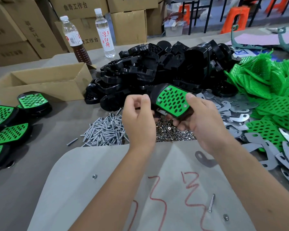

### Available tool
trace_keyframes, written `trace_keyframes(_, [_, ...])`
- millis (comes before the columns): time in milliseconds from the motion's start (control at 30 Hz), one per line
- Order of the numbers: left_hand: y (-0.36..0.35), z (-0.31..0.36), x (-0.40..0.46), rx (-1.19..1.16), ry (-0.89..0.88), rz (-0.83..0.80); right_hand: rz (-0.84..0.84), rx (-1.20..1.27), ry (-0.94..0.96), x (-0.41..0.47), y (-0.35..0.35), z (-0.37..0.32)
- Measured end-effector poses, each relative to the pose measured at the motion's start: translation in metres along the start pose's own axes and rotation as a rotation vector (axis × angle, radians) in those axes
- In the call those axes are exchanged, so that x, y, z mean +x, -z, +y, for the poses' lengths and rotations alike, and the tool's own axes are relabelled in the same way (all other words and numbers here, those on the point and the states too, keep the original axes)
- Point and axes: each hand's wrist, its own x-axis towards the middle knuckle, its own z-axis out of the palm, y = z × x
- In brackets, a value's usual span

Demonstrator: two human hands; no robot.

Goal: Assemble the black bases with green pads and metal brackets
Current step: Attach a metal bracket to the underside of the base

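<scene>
A black base [182, 112] with a green pad [173, 100] already seated on it sits at the frame's centre, gripped by the right hand [195, 117], thumb on the pad's upper right corner. Its long axis runs from upper left down to lower right. The left hand [138, 117], just left of it, has curled fingers pinching something too small to identify. Directly below lie nuts [172, 132]; bolts [105, 130] lower left, metal brackets [237, 110] right.
</scene>
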Motion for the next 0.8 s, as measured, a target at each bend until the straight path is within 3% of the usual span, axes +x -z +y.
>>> trace_keyframes(167, [0.004,-0.004,0.007,-0.008,0.055,-0.054,-0.212,0.117,-0.078,-0.005,0.0,-0.001])
trace_keyframes(567, [0.002,-0.01,0.012,0.0,0.044,-0.027,-0.245,0.008,0.061,-0.004,0.005,0.007])
trace_keyframes(700, [0.018,-0.005,0.022,0.144,0.127,-0.08,-0.231,-0.268,0.21,-0.006,-0.008,0.005])
trace_keyframes(800, [0.057,0.01,0.034,0.107,0.223,0.061,-0.312,-0.542,0.355,0.0,-0.048,0.004])
